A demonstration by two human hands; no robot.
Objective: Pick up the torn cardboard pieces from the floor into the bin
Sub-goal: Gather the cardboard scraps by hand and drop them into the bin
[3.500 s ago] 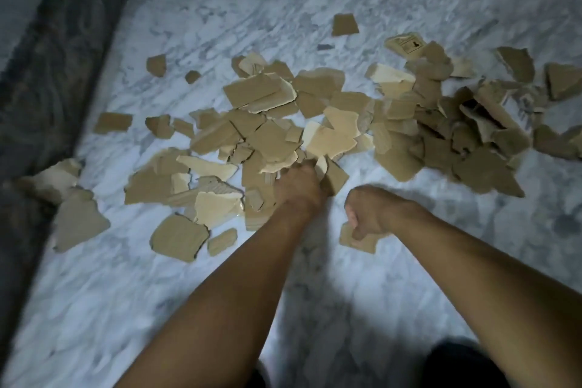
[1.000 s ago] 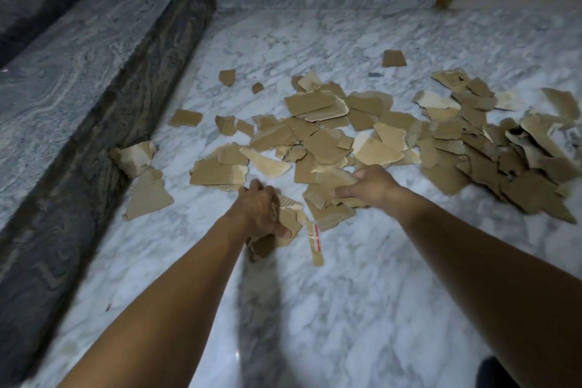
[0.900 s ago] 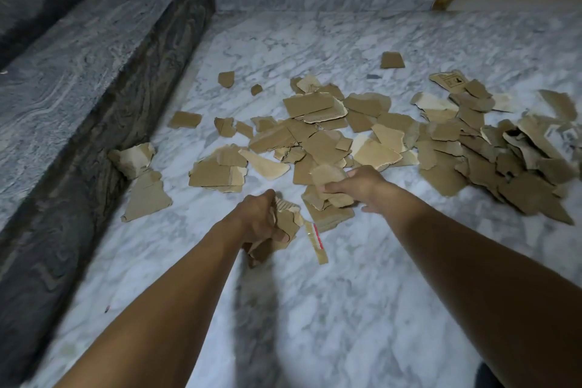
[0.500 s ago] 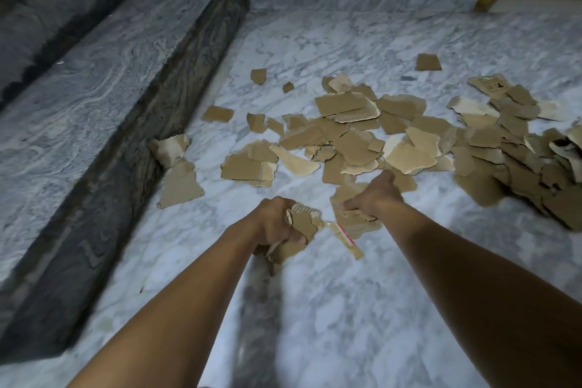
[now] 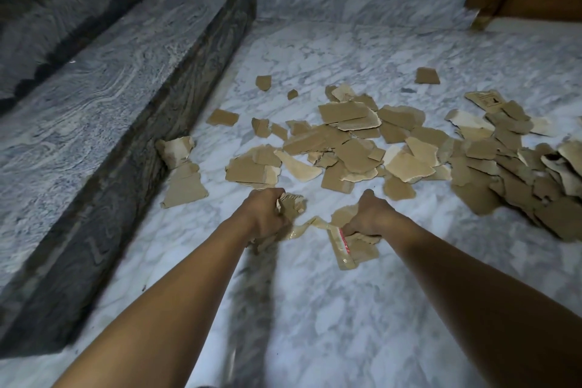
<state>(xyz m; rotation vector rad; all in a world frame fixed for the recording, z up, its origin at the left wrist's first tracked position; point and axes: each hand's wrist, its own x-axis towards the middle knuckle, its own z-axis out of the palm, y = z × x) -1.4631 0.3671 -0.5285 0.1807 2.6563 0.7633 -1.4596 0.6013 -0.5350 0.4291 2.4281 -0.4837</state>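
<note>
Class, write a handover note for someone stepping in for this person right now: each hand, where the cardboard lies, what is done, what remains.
Left hand: grips a bunch of torn pieces.
Right hand: grips more pieces, with a taped strip hanging below it.
Floor: main scatter ahead of the hands, a heap to the right, a few scraps against the stone step.
Done: two handfuls gathered. The bin is not in view.
Left: bin these handfuls, then clear the rest.

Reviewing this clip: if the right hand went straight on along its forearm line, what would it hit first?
Probably the flat brown cardboard piece lying just beyond the knuckles of the right hand, though depth is hard to judge.
</note>
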